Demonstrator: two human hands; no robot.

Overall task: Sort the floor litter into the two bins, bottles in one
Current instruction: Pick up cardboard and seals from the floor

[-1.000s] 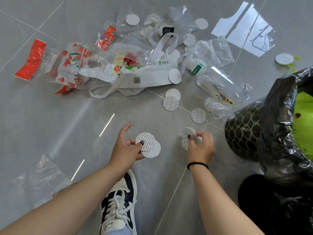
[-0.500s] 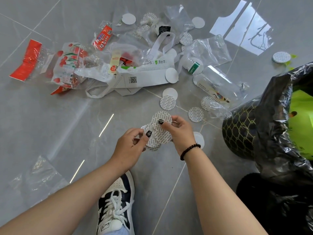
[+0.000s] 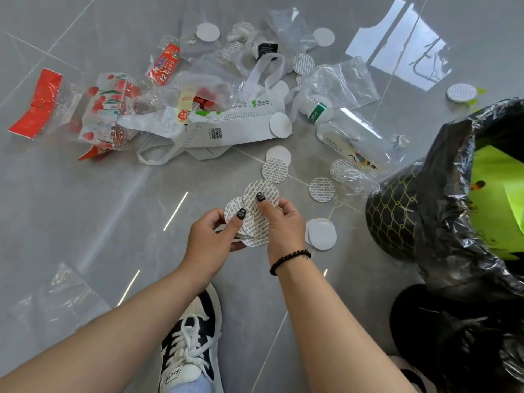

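- Both my hands are meeting over the grey floor: my left hand point(image 3: 211, 239) and my right hand point(image 3: 280, 222) are each pinching the same small stack of round printed seals point(image 3: 256, 214), thumbs pressed on top, fingers curled beneath.
- A black bead bracelet point(image 3: 289, 258) is circling my right wrist, and my laced sneaker point(image 3: 191, 344) is showing between my forearms.
- Two plain white discs point(image 3: 320, 233) are lying overlapped on the tile just beside my right hand — more printed ones point(image 3: 274, 170) are sitting a little further out.
- A clear plastic bottle point(image 3: 351, 137) with a white cap is lying on its side near the patterned black bin point(image 3: 394, 217), which is wearing a black liner point(image 3: 453, 171) with something lime green inside.
- A second black bag point(image 3: 459, 344) is sitting at my lower right.
- Further away, a white paper carrier bag point(image 3: 226, 129) is lying flat among clear wrappers and red-printed packets point(image 3: 109, 109), with a red wrapper point(image 3: 38, 104) well apart at the far left.
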